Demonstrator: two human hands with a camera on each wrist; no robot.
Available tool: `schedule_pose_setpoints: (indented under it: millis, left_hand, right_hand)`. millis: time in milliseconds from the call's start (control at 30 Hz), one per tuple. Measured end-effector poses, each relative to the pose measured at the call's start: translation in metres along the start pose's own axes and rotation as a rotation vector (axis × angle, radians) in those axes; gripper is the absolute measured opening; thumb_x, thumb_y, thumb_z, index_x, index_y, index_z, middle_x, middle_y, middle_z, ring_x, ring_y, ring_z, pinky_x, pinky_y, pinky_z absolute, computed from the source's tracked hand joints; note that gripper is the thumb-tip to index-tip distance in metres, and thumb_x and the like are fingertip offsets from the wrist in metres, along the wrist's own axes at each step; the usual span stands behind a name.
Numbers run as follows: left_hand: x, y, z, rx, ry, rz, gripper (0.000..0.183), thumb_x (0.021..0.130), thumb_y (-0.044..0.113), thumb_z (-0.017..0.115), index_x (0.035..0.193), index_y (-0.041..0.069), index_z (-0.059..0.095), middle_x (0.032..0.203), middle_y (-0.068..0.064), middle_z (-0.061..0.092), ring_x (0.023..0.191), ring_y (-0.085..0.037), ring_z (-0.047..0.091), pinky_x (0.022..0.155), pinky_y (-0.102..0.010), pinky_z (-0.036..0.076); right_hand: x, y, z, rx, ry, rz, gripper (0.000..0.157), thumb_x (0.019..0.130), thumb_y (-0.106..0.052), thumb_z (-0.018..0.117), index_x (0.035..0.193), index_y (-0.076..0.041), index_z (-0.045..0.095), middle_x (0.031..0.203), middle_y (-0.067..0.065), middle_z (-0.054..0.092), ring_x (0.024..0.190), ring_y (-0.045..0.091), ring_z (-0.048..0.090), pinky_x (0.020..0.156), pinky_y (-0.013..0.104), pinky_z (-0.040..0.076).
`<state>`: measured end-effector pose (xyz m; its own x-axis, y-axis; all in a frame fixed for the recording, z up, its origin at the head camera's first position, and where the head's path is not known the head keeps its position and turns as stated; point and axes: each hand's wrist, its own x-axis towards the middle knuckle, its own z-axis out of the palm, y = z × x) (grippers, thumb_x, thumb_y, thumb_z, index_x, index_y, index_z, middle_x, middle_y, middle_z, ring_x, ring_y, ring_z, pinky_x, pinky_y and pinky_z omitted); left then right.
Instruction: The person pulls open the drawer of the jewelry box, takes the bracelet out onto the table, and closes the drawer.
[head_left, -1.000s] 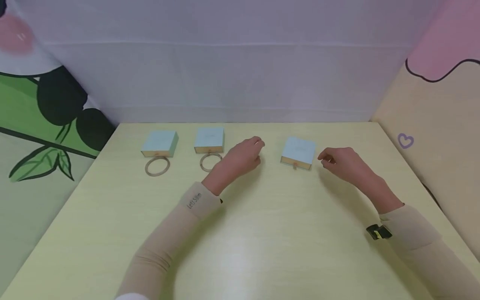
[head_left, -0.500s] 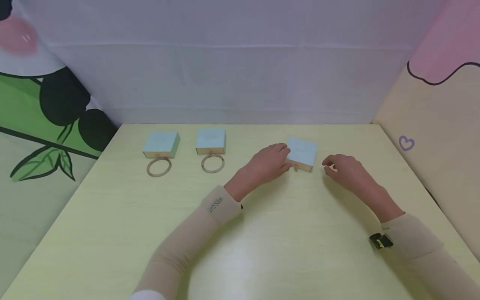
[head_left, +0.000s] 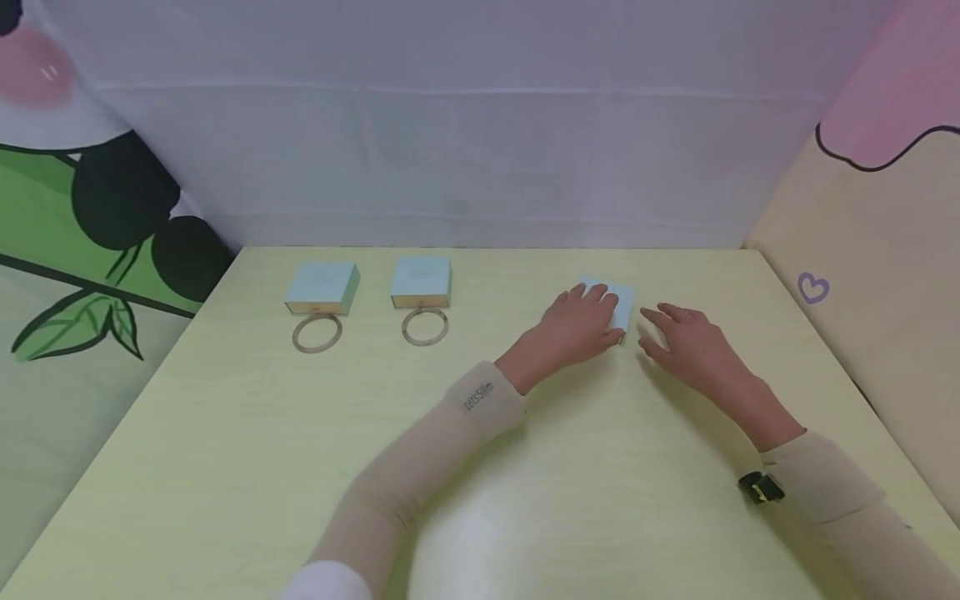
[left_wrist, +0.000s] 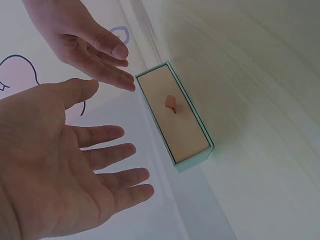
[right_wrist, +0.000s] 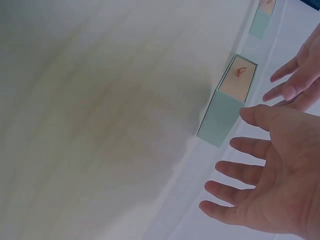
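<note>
Box (left_wrist: pixel 181 123), tabbed long face toward person (head_left: pixel 408 467)

A pale yellow table (head_left: pixel 225 467) stands before a lilac backdrop (head_left: pixel 480 158) between cartoon-patterned side panels (head_left: pixel 870 242)

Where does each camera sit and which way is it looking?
Head: on the person's head, looking forward and down at the table, three boxes and two rings; left hand, right hand and sleeves show.
Left wrist: worn there, looking past the left hand at the rightmost box; the right hand shows.
Right wrist: worn there, looking past the right hand at that box and part of another box; the left hand shows.
Both wrist views share that box and its little tab.
</note>
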<state>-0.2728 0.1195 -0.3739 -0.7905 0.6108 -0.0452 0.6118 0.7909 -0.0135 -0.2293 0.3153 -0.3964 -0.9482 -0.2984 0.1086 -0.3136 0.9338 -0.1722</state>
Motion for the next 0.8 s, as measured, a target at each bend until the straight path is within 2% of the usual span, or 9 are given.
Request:
schedule_pose_setpoints:
  millis: [167,367,600,800]
  left_hand:
    - [0.014,0.007,0.006,-0.016,-0.062,-0.090,0.062,0.095,0.055,0.041,0.143,0.017,0.035,0.150,-0.003,0.030,0.137,-0.029,0.028,0.109,-0.043,0.031]
    - [0.023,0.018,0.014,-0.005,-0.112,-0.158,0.068,0.093,0.059,0.042,0.144,0.015,0.035,0.150,-0.005,0.028,0.140,-0.031,0.023,0.112,-0.044,0.026]
    - [0.031,0.029,0.019,0.059,-0.117,-0.228,0.074,0.091,0.065,0.037,0.145,0.015,0.035,0.150,-0.009,0.029,0.139,-0.033,0.024,0.111,-0.044,0.027]
    - [0.036,0.036,0.017,0.078,-0.075,-0.253,0.061,0.093,0.058,0.042,0.138,0.016,0.042,0.137,-0.009,0.044,0.129,-0.032,0.039,0.104,-0.045,0.036]
  right_hand:
    - [0.001,-0.003,0.001,-0.026,0.014,-0.013,0.050,0.094,-0.026,0.056,0.135,0.001,0.048,0.135,0.031,0.044,0.118,0.054,0.043,0.090,0.066,0.039]
    - [-0.001,-0.004,0.007,-0.085,0.015,-0.020,0.048,0.093,-0.026,0.057,0.132,0.001,0.051,0.134,0.028,0.047,0.117,0.053,0.045,0.086,0.065,0.042]
    - [-0.005,-0.004,0.008,-0.094,0.020,-0.010,0.047,0.093,-0.026,0.056,0.130,0.002,0.052,0.133,0.029,0.047,0.117,0.053,0.044,0.085,0.067,0.040]
    - [-0.004,-0.001,0.007,-0.096,0.028,0.023,0.045,0.093,-0.025,0.056,0.129,0.000,0.054,0.134,0.027,0.047,0.115,0.054,0.043,0.084,0.068,0.038]
